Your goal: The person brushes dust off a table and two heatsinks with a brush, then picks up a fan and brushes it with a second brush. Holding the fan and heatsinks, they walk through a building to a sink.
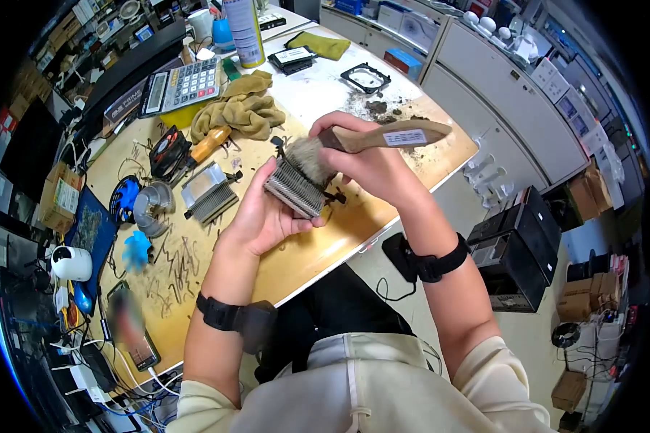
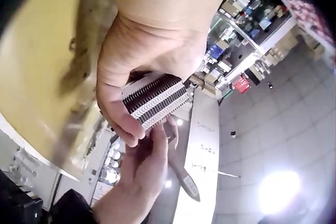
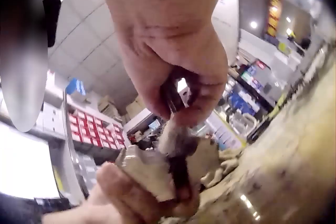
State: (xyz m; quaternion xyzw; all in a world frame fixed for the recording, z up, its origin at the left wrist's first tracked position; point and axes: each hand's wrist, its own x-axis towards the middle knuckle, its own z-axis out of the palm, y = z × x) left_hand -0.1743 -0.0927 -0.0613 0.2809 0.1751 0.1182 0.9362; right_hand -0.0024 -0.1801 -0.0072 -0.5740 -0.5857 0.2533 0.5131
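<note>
My left hand [image 1: 247, 222] holds a finned metal heat sink [image 1: 293, 190] above the front part of the table, with fingers and thumb around its sides. In the right hand [image 1: 374, 167] is a brush with a flat wooden handle [image 1: 412, 134], pinched near its bristle end. Its pale bristles [image 1: 310, 160] lie against the top of the heat sink. In the left wrist view, the stacked fins [image 2: 157, 103] show between thumb and fingers, with the brush handle [image 2: 188, 183] beyond. The right wrist view shows the bristles [image 3: 176, 139] below the right fingers, blurred.
A second heat sink [image 1: 211, 193] lies left of the left hand, near a blue fan [image 1: 126, 198] and a blue fan rotor [image 1: 136, 250]. Behind are a brown cloth [image 1: 240, 110], a calculator [image 1: 184, 86] and a spray can [image 1: 244, 35]. Dark dust [image 1: 380, 108] lies by a black frame [image 1: 349, 74].
</note>
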